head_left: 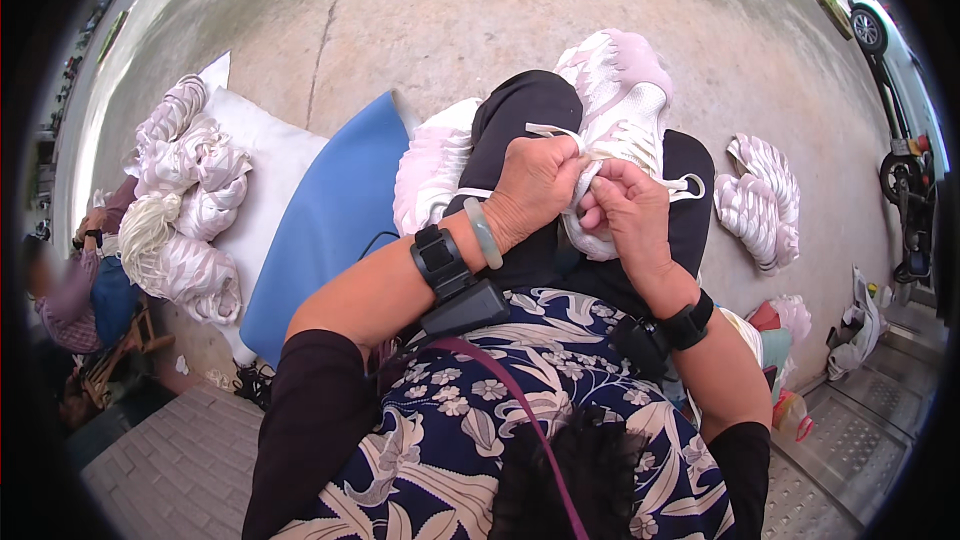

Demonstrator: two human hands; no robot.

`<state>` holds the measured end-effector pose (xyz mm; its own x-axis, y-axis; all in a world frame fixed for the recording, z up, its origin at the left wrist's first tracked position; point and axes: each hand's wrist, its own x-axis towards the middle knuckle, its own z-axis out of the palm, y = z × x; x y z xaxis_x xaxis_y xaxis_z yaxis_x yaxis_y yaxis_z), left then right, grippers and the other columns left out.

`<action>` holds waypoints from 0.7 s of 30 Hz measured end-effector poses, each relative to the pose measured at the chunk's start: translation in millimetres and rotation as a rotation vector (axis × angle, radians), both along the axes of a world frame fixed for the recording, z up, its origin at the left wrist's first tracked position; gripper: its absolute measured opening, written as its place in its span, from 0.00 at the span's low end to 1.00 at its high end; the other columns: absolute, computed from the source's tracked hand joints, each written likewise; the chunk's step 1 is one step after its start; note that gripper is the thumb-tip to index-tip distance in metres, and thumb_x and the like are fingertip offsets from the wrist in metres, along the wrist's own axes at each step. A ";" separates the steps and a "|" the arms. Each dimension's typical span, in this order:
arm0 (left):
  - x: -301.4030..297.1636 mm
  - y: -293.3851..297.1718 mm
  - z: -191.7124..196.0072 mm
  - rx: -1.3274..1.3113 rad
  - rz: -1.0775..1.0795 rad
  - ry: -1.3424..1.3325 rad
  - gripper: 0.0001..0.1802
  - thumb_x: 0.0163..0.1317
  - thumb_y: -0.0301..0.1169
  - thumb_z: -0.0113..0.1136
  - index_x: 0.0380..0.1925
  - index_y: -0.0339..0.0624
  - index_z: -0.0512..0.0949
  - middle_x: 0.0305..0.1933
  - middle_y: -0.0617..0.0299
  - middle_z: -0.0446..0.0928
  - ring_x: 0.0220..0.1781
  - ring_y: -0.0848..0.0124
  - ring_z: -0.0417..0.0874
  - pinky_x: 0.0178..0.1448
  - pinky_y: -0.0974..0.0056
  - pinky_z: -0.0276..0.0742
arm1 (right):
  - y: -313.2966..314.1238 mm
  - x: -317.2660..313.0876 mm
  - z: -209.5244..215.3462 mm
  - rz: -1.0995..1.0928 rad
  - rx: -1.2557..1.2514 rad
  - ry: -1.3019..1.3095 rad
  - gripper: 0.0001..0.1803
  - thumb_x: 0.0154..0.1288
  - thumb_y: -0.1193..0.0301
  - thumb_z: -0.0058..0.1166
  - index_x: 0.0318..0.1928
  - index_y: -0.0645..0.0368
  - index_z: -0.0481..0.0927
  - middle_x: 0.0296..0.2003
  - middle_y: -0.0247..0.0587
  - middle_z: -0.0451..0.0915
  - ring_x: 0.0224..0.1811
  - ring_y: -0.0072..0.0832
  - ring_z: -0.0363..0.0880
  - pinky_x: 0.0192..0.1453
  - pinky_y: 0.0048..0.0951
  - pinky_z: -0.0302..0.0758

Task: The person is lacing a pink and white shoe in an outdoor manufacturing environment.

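The left hand point(535, 185) is closed on the white flat lace point(552, 130) at the throat of a pink-and-white knitted sports shoe point(622, 110), which rests toe-away on the person's black-trousered knee point(525, 105). The right hand point(628, 208) is pinched shut on the same lace just beside it, fingertips touching the shoe's eyelet row. Judgement: lacing goes best with the lace kept flat and untwisted, one hand steadying the upper while the other feeds the tip. A second matching shoe point(432, 175) lies against a blue foam sheet point(330, 220). Stacked pink-and-white uppers point(190, 190) sit on the concrete floor point(450, 10) at left; another stack point(760, 200) lies at right.
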<state>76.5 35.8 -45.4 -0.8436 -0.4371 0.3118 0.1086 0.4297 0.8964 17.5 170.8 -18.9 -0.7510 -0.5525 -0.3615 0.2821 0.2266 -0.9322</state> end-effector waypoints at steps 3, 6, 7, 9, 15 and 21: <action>-3.1 2.3 -2.6 0.024 0.031 0.000 0.09 0.53 0.25 0.60 0.18 0.33 0.73 0.13 0.54 0.69 0.15 0.73 0.66 0.21 0.66 0.64 | -3.9 -2.3 -6.1 0.003 -0.039 0.021 0.07 0.64 0.77 0.46 0.40 0.66 0.76 0.22 0.35 0.76 0.16 0.15 0.72 0.19 0.15 0.69; -7.6 8.5 -3.3 0.026 0.084 0.027 0.10 0.53 0.26 0.60 0.17 0.33 0.73 0.13 0.55 0.68 0.15 0.74 0.66 0.21 0.66 0.63 | -5.6 -7.4 -1.9 0.004 -0.041 0.035 0.07 0.63 0.78 0.46 0.39 0.65 0.76 0.21 0.34 0.76 0.15 0.14 0.71 0.19 0.15 0.68; -10.4 12.0 -3.3 0.064 0.107 0.022 0.10 0.53 0.26 0.60 0.17 0.33 0.73 0.13 0.55 0.68 0.15 0.74 0.66 0.21 0.66 0.63 | -5.9 -8.8 1.4 0.012 -0.021 0.049 0.08 0.63 0.78 0.45 0.39 0.65 0.76 0.21 0.33 0.76 0.15 0.14 0.71 0.19 0.14 0.67; -15.9 15.3 -2.3 0.082 0.139 0.047 0.10 0.53 0.26 0.60 0.18 0.33 0.73 0.13 0.54 0.67 0.15 0.74 0.65 0.21 0.66 0.63 | -6.7 -13.5 2.8 0.024 -0.044 0.078 0.08 0.63 0.78 0.44 0.39 0.65 0.76 0.21 0.33 0.76 0.16 0.14 0.71 0.19 0.14 0.67; -20.8 12.7 1.7 0.035 0.180 0.021 0.10 0.53 0.26 0.60 0.18 0.32 0.73 0.13 0.54 0.68 0.15 0.75 0.67 0.21 0.66 0.64 | -9.8 -22.0 3.0 0.046 -0.064 0.112 0.07 0.62 0.77 0.45 0.37 0.65 0.75 0.20 0.33 0.75 0.15 0.14 0.69 0.20 0.15 0.68; 3.2 6.0 6.0 0.558 -0.011 -0.224 0.11 0.62 0.30 0.54 0.22 0.37 0.75 0.17 0.67 0.73 0.15 0.83 0.70 0.18 0.77 0.65 | -3.5 -11.2 -10.6 0.090 -0.070 0.103 0.04 0.63 0.76 0.45 0.34 0.64 0.73 0.18 0.34 0.74 0.14 0.15 0.69 0.18 0.18 0.67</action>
<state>79.6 41.8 -39.4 -0.8676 -0.4744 -0.1487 -0.1077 -0.1126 0.9878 6.3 167.3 -29.5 -0.7284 -0.6406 -0.2432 0.1658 0.1797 -0.9697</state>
